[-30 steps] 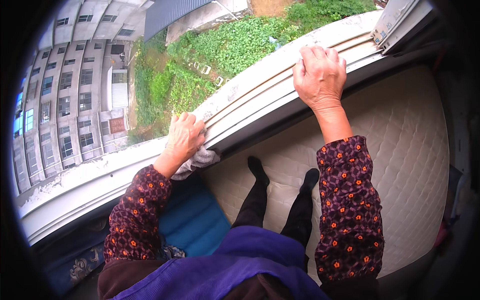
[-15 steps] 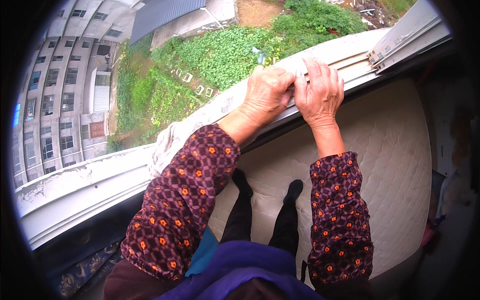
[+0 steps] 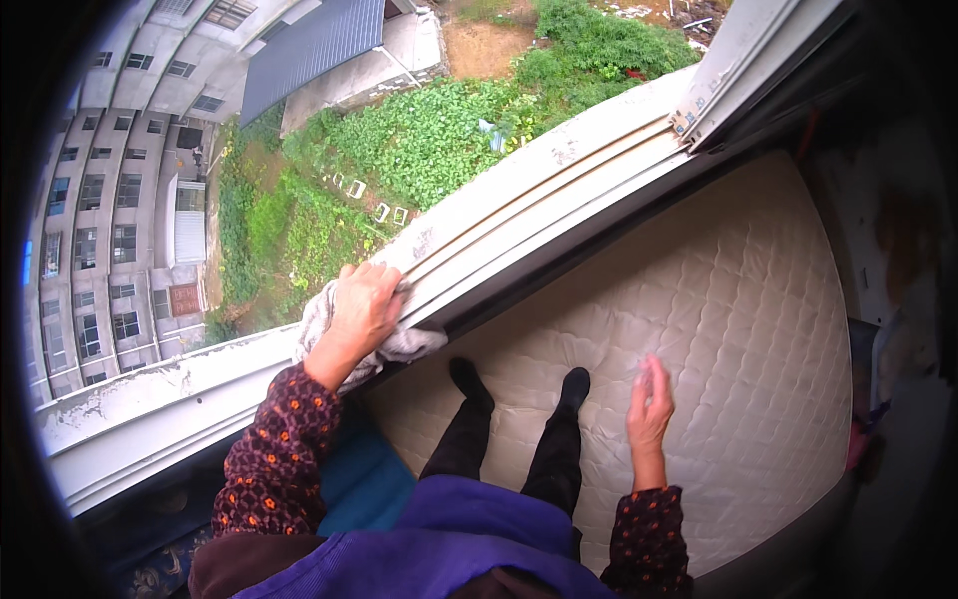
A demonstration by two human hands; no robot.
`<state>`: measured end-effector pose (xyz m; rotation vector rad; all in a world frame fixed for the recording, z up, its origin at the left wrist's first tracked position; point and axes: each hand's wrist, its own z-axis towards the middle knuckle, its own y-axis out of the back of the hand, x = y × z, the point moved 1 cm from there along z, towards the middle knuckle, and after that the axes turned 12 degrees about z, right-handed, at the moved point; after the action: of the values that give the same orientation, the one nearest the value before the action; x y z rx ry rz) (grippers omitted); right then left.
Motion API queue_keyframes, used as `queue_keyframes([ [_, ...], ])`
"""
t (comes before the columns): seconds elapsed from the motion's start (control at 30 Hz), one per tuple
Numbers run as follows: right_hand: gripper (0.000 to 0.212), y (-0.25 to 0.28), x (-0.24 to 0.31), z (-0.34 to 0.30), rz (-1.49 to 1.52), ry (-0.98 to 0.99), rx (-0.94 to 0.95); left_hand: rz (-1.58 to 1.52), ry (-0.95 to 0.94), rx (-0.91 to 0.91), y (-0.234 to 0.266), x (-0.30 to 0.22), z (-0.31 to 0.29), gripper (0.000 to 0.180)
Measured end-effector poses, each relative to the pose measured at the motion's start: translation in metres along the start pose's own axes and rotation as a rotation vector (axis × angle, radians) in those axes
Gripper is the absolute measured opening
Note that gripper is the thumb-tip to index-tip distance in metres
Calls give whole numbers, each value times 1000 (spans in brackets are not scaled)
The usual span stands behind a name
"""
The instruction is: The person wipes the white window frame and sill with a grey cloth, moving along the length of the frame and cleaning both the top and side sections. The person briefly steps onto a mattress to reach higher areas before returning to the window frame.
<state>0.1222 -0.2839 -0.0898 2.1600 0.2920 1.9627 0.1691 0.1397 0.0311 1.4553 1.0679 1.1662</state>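
My left hand (image 3: 365, 311) is closed on a crumpled pale grey cloth (image 3: 412, 345) lying over the white window sill (image 3: 559, 165). Part of the cloth bunches up beneath the fingers and hangs over the sill's inner edge. Away from the sill, my right hand (image 3: 650, 407) hovers above the beige quilted mattress (image 3: 738, 299); its fingers are stretched out and it holds nothing. Narrow sliding tracks (image 3: 559, 195) run along the sill, with dirt in their grooves.
A white window frame (image 3: 743, 75) stands at the sill's far right end. Beyond the sill lie green plants (image 3: 419, 140) and a grey building (image 3: 95, 230) far below. My feet (image 3: 572, 387) stand on the mattress. A teal fabric piece (image 3: 364, 474) lies near my left side.
Both hands have left the middle of the sill. My left hand moved left and took hold of the cloth; my right hand drew back over the mattress and opened.
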Motion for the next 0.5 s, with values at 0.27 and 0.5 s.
queue_keyframes([
  [0.27, 30, -54, -41, -220, 28, -375, 309, -779, 301, -224, 32, -60, 116, 7],
  [0.5, 26, -66, -72, -259, -41, -442, 285, -489, 76, -469, 5, -176, 244, 15],
])
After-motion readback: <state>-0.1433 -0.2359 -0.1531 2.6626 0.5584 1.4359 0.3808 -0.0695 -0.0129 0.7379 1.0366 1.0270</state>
